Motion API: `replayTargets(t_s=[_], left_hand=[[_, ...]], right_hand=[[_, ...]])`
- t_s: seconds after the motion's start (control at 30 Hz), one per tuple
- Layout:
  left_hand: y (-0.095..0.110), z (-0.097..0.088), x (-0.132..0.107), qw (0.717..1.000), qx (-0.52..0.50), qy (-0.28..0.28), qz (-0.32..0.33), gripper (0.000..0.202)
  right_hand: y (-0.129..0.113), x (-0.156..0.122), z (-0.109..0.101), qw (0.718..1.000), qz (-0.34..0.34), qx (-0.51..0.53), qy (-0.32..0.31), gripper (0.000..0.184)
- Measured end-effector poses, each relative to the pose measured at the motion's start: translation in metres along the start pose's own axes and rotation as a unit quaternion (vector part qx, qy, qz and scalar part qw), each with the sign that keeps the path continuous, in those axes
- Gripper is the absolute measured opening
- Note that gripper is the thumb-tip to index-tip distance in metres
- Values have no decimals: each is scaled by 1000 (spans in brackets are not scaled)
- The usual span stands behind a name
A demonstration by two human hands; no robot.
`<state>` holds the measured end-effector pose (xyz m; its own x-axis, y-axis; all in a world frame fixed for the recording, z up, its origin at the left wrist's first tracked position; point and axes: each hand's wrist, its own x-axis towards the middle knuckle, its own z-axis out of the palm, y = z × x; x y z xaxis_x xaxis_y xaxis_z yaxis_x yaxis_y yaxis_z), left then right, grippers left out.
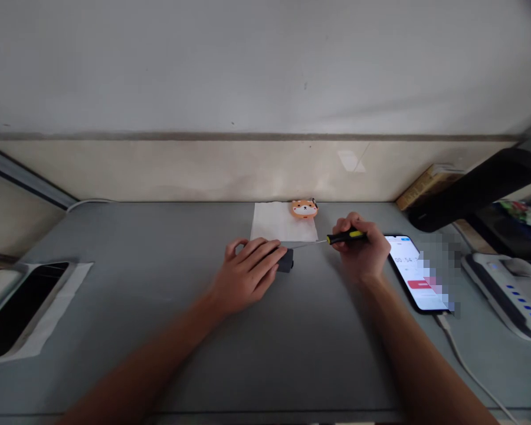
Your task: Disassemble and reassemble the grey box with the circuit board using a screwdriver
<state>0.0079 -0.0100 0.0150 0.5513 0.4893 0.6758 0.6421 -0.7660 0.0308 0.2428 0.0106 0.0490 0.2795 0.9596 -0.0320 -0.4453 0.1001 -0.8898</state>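
My left hand (250, 274) is closed over a small dark grey block (285, 260) on the desk, its fingers covering most of it. Only the block's right end shows. My right hand (361, 248) grips the black and yellow handle of a screwdriver (347, 236). Its thin metal shaft points left, and the tip reaches the block's upper edge near my left fingertips; whether it touches I cannot tell. Just behind the block lies a white paper sheet (269, 221), with an orange animal-face case (305, 209) on its far right corner.
A phone showing a timer (409, 268) lies right of my right hand, with a white cable (462, 360) attached. Further right are a power strip (508, 295) and a black cylinder (473, 189) leaning by a box (427, 186). A dark-screened device (24, 307) lies at left. The wall closes off the back.
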Motion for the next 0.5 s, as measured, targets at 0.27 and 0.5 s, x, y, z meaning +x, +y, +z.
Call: replayTargets(t_s=[0.27, 0.5], left_hand=[[2, -1, 3, 1000, 8, -13, 10, 28], [7, 1, 5, 998, -26, -47, -29, 31]], right_hand=[[0, 1, -1, 1000, -5, -3, -3, 18], [0, 1, -2, 1000, 0, 3, -5, 20]])
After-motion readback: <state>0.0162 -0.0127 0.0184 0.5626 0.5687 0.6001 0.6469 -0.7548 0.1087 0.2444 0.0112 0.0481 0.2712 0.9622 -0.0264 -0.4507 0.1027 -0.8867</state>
